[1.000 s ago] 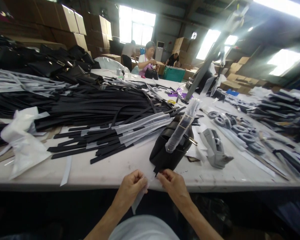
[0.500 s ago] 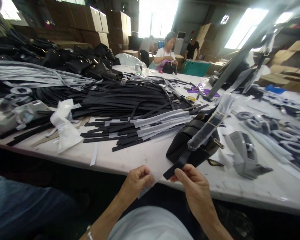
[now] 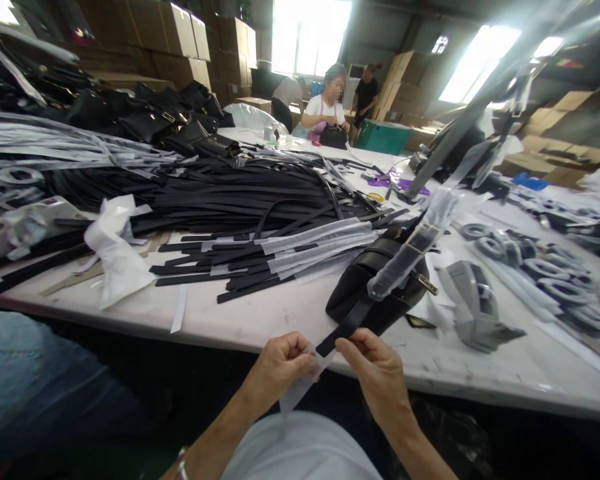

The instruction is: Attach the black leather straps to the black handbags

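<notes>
At the table's front edge my left hand (image 3: 286, 365) pinches a thin translucent plastic strip (image 3: 296, 395), whose lower end hangs down over my lap. Close beside it, my right hand (image 3: 375, 363) grips the end of a black strap (image 3: 344, 333) between thumb and fingers. The strap's tip reaches the upper part of the plastic; I cannot tell whether it lies inside or against it. The strap runs up to a black handbag (image 3: 363, 280) lying on the table. Clear wrap (image 3: 405, 260) covers another stretch of strap with a gold buckle on the bag.
Black straps (image 3: 240, 193) lie heaped across the table (image 3: 270, 320), some ends in plastic sleeves (image 3: 325, 243). A grey tape dispenser (image 3: 473, 300) and tape rolls (image 3: 560, 287) sit at right. Black bags (image 3: 155, 120) are piled at back left. Several people work beyond.
My left hand has brought the plastic strip up to the tip of the strap, and the gap between my hands has narrowed. My right hand still holds the strap.
</notes>
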Available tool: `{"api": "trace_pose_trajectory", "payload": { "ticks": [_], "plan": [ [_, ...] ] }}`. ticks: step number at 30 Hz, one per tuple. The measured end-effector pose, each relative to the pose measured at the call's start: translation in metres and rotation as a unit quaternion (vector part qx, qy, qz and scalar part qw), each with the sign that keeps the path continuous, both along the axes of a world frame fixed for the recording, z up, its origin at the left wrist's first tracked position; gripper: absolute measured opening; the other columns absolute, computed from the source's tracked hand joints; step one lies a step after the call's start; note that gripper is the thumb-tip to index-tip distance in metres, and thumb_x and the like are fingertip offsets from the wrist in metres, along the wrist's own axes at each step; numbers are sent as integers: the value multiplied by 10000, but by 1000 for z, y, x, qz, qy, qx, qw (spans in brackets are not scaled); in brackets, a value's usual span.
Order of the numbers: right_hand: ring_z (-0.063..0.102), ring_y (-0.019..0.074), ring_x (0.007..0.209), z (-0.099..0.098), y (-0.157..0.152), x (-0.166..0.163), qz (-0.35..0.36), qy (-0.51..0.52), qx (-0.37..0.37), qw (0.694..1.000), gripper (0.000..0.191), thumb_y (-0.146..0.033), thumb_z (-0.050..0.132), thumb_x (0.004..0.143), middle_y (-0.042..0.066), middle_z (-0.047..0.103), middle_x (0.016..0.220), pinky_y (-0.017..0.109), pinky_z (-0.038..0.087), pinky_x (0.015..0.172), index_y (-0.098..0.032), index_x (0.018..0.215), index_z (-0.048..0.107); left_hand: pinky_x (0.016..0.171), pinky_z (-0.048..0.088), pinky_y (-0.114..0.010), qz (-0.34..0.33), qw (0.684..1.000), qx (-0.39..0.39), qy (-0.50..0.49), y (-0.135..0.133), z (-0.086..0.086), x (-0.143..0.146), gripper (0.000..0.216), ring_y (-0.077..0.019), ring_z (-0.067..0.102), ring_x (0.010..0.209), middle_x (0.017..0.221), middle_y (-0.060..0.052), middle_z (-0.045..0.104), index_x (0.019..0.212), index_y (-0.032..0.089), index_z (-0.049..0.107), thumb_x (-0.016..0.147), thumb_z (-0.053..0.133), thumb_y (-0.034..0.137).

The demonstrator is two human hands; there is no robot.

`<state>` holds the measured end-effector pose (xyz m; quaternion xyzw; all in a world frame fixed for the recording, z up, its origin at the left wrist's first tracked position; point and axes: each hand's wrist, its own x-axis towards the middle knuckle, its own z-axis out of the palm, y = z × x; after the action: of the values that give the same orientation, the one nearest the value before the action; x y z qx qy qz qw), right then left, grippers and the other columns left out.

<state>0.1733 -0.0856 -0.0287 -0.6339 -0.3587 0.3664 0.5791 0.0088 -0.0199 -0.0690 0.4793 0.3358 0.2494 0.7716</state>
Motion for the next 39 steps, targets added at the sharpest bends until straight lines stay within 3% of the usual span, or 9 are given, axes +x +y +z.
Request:
{"api": "trace_pose_trajectory", "payload": {
  "ticks": [15, 25, 39],
  "plan": [
    [676, 182, 604, 4, 1, 2, -16, -2, 18, 1000, 216, -386, 743, 744, 29, 719, 643, 253, 547, 588, -180, 766, 682, 536, 454, -208, -29, 998, -55, -19, -1, 7, -5, 483, -126, 628, 556, 662, -58, 707, 738, 126, 580, 612, 815, 529],
    [678, 190, 606, 4, -1, 3, 1, 7, 3, 1000, 239, -401, 755, 728, 30, 716, 639, 259, 544, 586, -175, 756, 682, 553, 493, -228, -29, 996, -80, -37, 0, -1, -9, 473, -142, 651, 559, 678, -71, 722, 747, 120, 597, 601, 838, 501],
    [686, 210, 624, 4, -2, 4, 1, 22, 7, 1000, 257, -413, 795, 688, 41, 725, 662, 290, 562, 609, -180, 748, 703, 545, 433, -214, -5, 1000, -19, 0, -2, -7, 0, 391, -121, 595, 552, 641, -31, 690, 736, 138, 591, 692, 774, 480]
  ]
}}
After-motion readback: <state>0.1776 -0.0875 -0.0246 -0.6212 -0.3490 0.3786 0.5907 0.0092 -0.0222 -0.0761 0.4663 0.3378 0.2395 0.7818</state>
